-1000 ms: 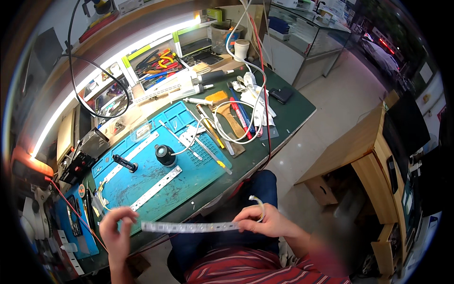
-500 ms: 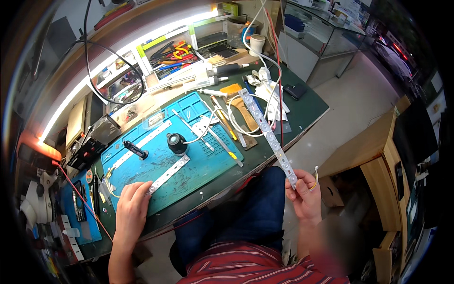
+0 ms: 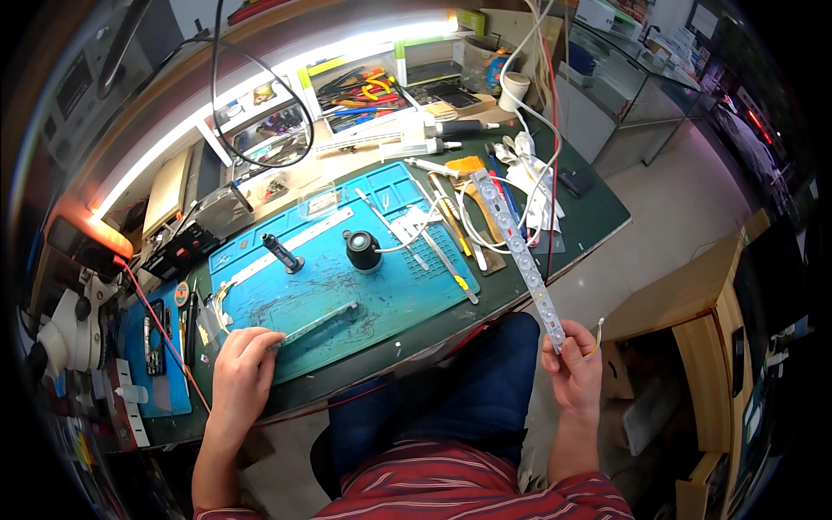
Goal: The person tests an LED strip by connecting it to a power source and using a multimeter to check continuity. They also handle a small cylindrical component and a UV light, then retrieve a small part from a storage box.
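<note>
My left hand point(image 3: 243, 368) pinches one end of a short LED strip point(image 3: 321, 321), turned nearly edge-on over the blue work mat point(image 3: 386, 316). In my right hand point(image 3: 575, 364) is the lower end of a longer LED strip point(image 3: 522, 253) with a row of clear round lenses. It slants up and away beyond the bench's front edge, and thin wires with a small plug point(image 3: 600, 325) hang out beside my fingers. On the mat, past the short strip, stand a black round device point(image 3: 362, 250) with a white cable and a black cylindrical tool point(image 3: 282, 253).
A long white strip point(image 3: 299, 244) lies along the mat's far side. Tweezers and a craft knife point(image 3: 459, 281) rest at its right. Behind are a tray of pliers point(image 3: 364, 94) and syringes point(image 3: 412, 149). An orange-cased meter point(image 3: 87, 234) stands left; a wooden cabinet point(image 3: 685, 269) is right.
The short strip in my left hand has tipped from showing its lensed face to nearly edge-on. The view has shifted, moving the bench rightward in it. Both hands keep their holds.
</note>
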`<move>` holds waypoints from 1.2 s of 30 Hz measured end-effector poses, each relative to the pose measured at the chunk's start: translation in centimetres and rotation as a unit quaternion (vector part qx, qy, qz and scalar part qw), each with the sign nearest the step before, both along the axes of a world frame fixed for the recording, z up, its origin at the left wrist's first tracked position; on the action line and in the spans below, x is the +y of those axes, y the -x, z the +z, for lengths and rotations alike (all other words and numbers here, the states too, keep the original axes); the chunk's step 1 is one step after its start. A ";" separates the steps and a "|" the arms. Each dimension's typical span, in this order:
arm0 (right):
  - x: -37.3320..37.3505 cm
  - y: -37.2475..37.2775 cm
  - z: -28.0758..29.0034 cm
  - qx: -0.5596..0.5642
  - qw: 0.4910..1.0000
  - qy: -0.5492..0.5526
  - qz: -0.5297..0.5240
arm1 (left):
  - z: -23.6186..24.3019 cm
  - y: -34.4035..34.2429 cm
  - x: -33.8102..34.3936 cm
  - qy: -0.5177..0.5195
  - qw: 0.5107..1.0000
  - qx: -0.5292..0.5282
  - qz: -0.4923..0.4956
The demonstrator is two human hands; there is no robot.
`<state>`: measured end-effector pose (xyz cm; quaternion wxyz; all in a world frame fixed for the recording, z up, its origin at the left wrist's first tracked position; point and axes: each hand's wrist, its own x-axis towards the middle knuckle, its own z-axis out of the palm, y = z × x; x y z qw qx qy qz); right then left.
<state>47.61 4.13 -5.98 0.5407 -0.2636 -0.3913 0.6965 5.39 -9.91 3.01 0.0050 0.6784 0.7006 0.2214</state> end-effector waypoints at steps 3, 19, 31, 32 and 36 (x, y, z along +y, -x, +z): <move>0.0 0.2 0.0 -0.015 1.000 -0.003 0.012 | -0.2 0.5 -0.8 -0.009 1.000 -0.008 0.014; 0.1 1.5 0.1 -0.063 0.997 -0.021 0.033 | -2.3 -0.8 1.1 -0.057 0.998 -0.032 -0.017; 0.6 2.5 0.0 -0.083 0.993 -0.036 0.079 | -2.2 6.2 -1.2 -0.087 0.964 0.084 0.235; 0.7 2.7 -0.2 -0.080 0.993 -0.036 0.082 | -1.9 7.1 -1.4 -0.083 0.963 0.092 0.240; 0.8 3.0 -0.1 -0.082 0.991 -0.046 0.091 | -0.1 8.6 -3.0 0.025 0.985 -0.040 0.164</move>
